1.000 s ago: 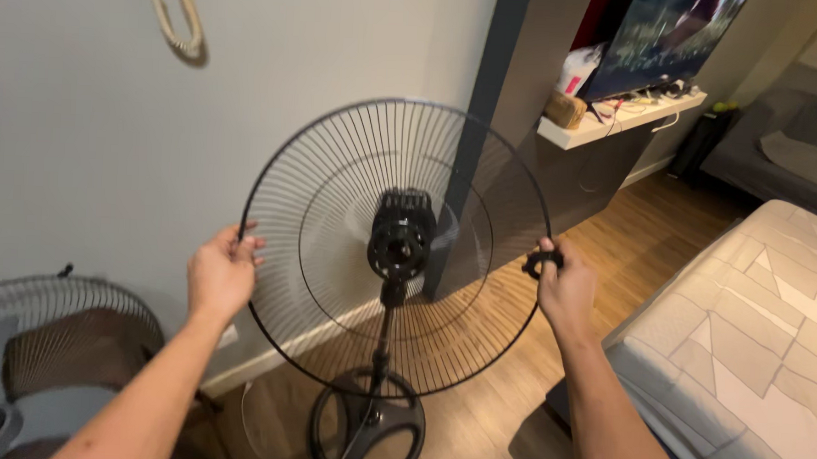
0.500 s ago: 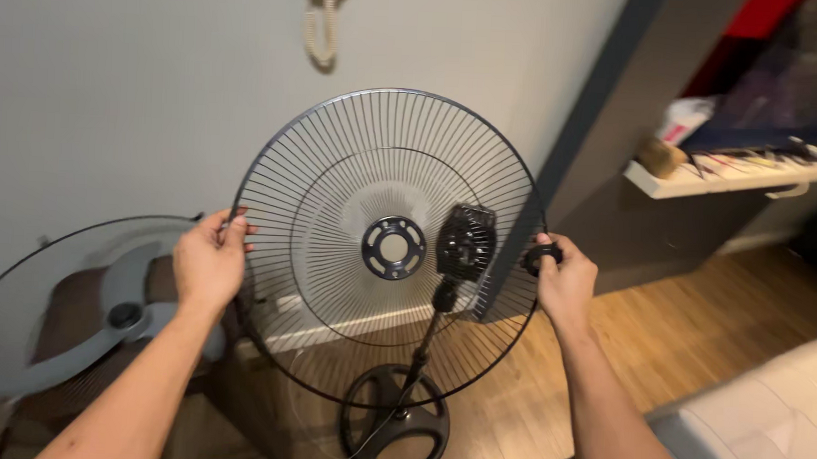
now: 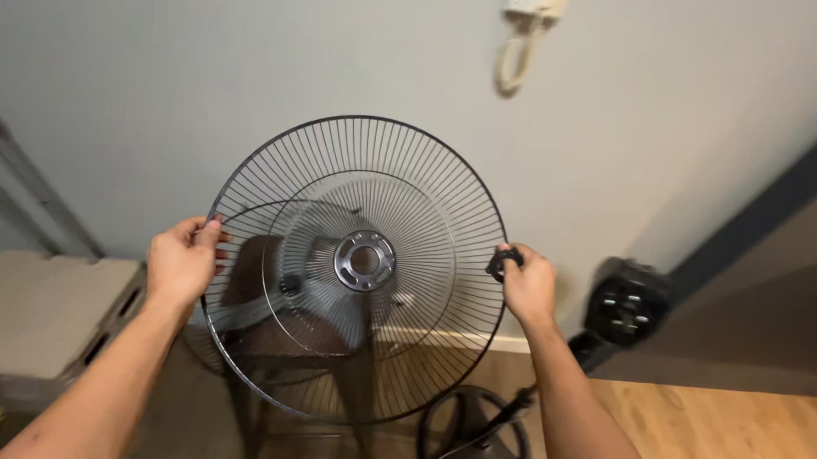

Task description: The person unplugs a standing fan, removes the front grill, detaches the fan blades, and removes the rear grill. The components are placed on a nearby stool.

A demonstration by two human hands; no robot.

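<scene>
I hold a round black wire fan grille (image 3: 428,212) upright in front of me, its centre ring in the middle. My left hand (image 3: 180,261) grips its left rim. My right hand (image 3: 525,285) grips its right rim together with a small black ring nut (image 3: 503,261). Seen through the grille, a second fan guard with grey blades (image 3: 282,288) rests on a dark stool (image 3: 328,382). The black fan stand with its motor head (image 3: 627,303) and round base (image 3: 473,439) stands to the right, beyond my right arm.
A grey wall is straight ahead with a wall phone and coiled cord (image 3: 523,33) high up. A cardboard box (image 3: 28,309) sits at the left. Wooden floor (image 3: 739,437) shows at the lower right, by a dark door frame (image 3: 767,213).
The grille has been carried left, away from the fan stand, which now sits to its right. The stool with the second guard now lies behind the grille. Both hands keep their grip.
</scene>
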